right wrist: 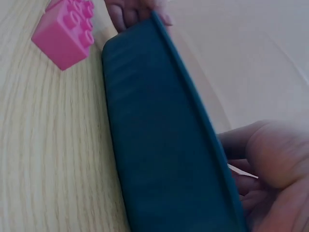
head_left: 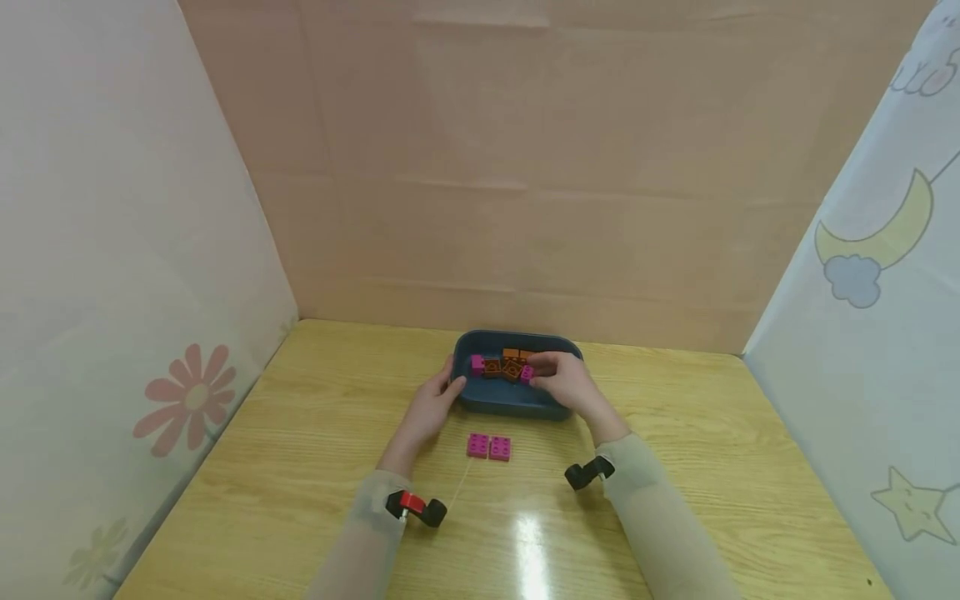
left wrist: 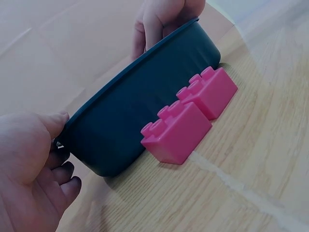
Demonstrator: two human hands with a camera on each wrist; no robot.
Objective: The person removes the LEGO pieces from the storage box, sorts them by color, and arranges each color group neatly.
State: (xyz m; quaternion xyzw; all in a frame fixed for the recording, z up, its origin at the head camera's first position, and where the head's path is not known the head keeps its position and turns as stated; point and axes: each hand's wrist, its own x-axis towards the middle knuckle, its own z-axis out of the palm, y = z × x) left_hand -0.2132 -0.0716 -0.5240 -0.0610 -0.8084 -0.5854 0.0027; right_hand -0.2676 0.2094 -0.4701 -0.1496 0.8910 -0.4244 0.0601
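Note:
A dark blue tray (head_left: 501,402) sits on the wooden table and holds several orange bricks (head_left: 512,363) and a pink brick (head_left: 477,364). My left hand (head_left: 452,385) grips the tray's left end, thumb on the rim (left wrist: 58,124). My right hand (head_left: 537,368) reaches into the tray from the right and pinches another pink brick (head_left: 527,374). Two pink bricks (head_left: 489,447) lie side by side on the table just in front of the tray; the left wrist view shows them against the tray wall (left wrist: 176,130). The right wrist view shows the tray's outer wall (right wrist: 154,135) and one pink brick (right wrist: 65,34).
Cloth screens close the table in on the left (head_left: 112,250), the back (head_left: 525,167) and the right (head_left: 862,333). Bare wooden table top (head_left: 300,467) lies to either side of the tray and in front of the two bricks.

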